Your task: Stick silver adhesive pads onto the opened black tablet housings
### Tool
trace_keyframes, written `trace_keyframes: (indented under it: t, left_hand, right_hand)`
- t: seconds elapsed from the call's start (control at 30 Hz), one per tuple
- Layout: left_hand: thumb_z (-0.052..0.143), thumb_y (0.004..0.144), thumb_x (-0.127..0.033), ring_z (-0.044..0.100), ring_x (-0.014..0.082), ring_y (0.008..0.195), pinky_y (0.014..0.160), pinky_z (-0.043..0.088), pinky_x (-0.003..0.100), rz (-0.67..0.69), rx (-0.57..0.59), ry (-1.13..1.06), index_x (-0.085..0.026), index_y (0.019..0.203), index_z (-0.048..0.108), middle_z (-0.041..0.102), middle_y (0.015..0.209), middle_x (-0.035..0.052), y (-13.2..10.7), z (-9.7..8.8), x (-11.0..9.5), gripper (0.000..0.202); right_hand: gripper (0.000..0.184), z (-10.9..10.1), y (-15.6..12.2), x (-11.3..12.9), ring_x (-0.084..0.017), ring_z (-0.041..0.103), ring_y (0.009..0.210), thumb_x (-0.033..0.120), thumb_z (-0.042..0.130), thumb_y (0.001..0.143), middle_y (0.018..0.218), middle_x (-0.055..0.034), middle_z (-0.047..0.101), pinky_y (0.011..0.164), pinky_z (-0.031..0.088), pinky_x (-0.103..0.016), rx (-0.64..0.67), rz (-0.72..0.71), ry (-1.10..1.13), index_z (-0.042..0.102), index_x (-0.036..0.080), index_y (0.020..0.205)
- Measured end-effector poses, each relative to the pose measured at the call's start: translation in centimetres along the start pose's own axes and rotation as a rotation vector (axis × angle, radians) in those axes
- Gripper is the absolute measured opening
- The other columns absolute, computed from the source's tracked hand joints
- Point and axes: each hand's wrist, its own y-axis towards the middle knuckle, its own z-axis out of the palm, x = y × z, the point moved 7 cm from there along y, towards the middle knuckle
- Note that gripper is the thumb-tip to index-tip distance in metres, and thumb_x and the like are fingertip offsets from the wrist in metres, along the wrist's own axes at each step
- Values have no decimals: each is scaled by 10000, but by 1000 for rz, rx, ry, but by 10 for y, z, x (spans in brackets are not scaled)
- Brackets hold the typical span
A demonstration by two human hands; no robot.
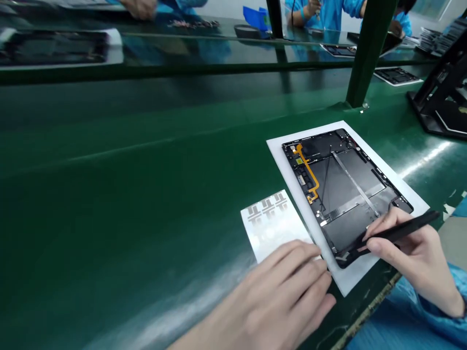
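Bench (109, 194): green, glossy, before me.
Post (370, 53): green, rising to my right.
Wall (226, 10): pale, beyond.
Light: bright streaks (425, 159).

Your tweezers (410, 228) are black, your desk (127, 209) green. The flex cable (310, 171) is orange, the sticker sheet (279, 231) white, grey-patterned.

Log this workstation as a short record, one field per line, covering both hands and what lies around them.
Surface: green table
Main item: open black device housing, lying on a white sheet
Inside it: orange ribbon cable along its left side
Right hand: grips a black tool over the near end of the housing; tip contact unclear
Left hand: over the near end of the sticker sheet; whether it presses down, cannot tell
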Motion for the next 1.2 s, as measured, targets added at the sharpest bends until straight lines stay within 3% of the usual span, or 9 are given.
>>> trace_keyframes:
  t: [0.1, 0.3, 0.47, 0.63, 0.8, 0.97, 1.2]
  left_hand:
    - [357, 976, -102, 653, 199, 836, 794, 554, 325, -18, 59, -71, -132, 909, 679, 710, 869, 70, 8, 4, -5, 330]
    - [317, 983, -95, 638, 208, 852, 798, 540, 338, 24, 109, -82, -120, 913, 670, 704, 906, 68, 8, 11, -3, 361]
    - [353, 1003, -128, 607, 185, 847, 831, 491, 333, 8, 1, -118, -121, 909, 649, 690, 882, 39, 3, 12, -3, 311]
    - [336, 1014, -130, 590, 175, 870, 869, 445, 327, -5, -29, -144, -123, 925, 644, 688, 900, 24, 1, 14, -3, 320]
    - [360, 1008, -136, 577, 191, 926, 934, 397, 346, 0, 26, -158, -124, 988, 642, 690, 966, 14, -5, 20, -1, 283]
    - [359, 1003, -121, 578, 190, 894, 895, 411, 334, 13, 14, -138, -123, 952, 648, 692, 924, 12, -1, 17, 1, 294]
    - [372, 1004, -135, 583, 188, 905, 892, 421, 338, 20, 10, -132, -125, 965, 652, 694, 937, 11, 1, 20, -1, 283]
  right_hand:
    - [163, 1, -10, -8, -168, 614, 712, 304, 652, 873, 755, -25, 643, 652, 503, -266, -77, 9, -58, 613, 204, 751]
    - [224, 1, -11, -13, -127, 542, 547, 323, 613, 896, 635, 15, 562, 489, 440, -225, -7, 83, -9, 544, 206, 718]
    - [149, -4, -11, -10, -130, 606, 659, 287, 595, 914, 739, 11, 616, 587, 495, -211, -126, 18, 79, 575, 223, 781]
    - [128, -1, -12, -14, -99, 542, 559, 268, 589, 920, 735, 18, 605, 505, 449, -189, -107, 61, -10, 595, 226, 800]
    - [150, -7, -16, -12, -78, 549, 532, 251, 608, 905, 719, 23, 606, 490, 466, -155, -176, 72, 46, 596, 218, 759]
    - [187, 3, -17, -7, -86, 542, 510, 204, 669, 839, 613, 29, 587, 468, 450, -162, -269, 65, 95, 567, 203, 682]
    - [255, 6, -24, -17, -91, 505, 495, 210, 641, 863, 571, 41, 511, 452, 410, -186, -368, 74, 27, 507, 209, 646]
